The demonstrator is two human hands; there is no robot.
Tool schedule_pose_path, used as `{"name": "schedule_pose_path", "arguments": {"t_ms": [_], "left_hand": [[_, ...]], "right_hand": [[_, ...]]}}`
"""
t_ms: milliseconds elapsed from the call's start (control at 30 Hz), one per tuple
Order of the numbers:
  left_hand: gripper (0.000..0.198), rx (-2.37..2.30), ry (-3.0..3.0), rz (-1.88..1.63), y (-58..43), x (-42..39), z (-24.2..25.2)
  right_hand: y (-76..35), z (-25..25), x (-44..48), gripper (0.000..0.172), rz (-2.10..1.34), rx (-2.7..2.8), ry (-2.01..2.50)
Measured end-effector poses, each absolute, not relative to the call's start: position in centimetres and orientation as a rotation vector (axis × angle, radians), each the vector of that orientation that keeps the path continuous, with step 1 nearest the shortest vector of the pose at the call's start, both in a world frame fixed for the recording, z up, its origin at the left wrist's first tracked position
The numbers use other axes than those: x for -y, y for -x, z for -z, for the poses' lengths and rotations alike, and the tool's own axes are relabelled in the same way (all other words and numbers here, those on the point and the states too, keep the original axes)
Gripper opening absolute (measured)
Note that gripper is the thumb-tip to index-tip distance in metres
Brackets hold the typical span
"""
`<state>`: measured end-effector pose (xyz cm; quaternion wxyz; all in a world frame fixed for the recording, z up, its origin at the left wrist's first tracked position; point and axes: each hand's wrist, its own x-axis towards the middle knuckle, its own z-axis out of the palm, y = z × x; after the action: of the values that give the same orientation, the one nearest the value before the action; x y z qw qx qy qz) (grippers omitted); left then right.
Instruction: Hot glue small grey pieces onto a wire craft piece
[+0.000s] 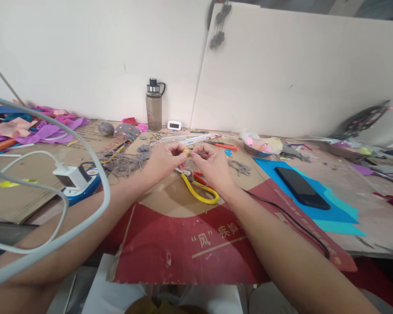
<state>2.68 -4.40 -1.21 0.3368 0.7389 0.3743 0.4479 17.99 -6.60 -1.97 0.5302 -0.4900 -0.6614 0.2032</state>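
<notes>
Above the middle of the cardboard sheet, my left hand [167,158] and my right hand [210,162] meet almost fingertip to fingertip. Both are closed in a pinch around a small yellow piece [187,152]; its exact kind is too small to make out. Just below the hands lies a pair of scissors with yellow handles [201,199], partly covered by my fingers, and a red-orange handled tool beside it. Loose grey yarn [126,162] is heaped left of my left hand. A smaller grey yarn bundle [239,167] rests to the right of my right hand.
A bottle [153,109] and a small digital clock [174,125] stand by the back wall. A black phone [301,187] lies on blue sheets at right. At left are a charger on a power strip [72,178], looping white cables and coloured felt pieces [49,131].
</notes>
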Motion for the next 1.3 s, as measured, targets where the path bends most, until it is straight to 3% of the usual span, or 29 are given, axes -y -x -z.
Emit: {"name": "schedule_pose_path", "arguments": {"t_ms": [533,900,1300], "left_hand": [[0.023,-1.163,-2.128,-0.945,-1.9,4.6,-1.0],[0.012,-1.097,-2.195,-0.968,-2.1,3.8,0.7],[0.008,-1.03,-1.876,-1.024,-2.3,3.8,0.6]], "right_hand": [[-18.8,2.0,6.4,0.005,-0.405,1.729,1.166],[-18.5,1.9,6.8,0.009,-0.244,1.855,1.224],[-18.9,2.3,6.4,0.015,-0.272,1.815,1.228]]}}
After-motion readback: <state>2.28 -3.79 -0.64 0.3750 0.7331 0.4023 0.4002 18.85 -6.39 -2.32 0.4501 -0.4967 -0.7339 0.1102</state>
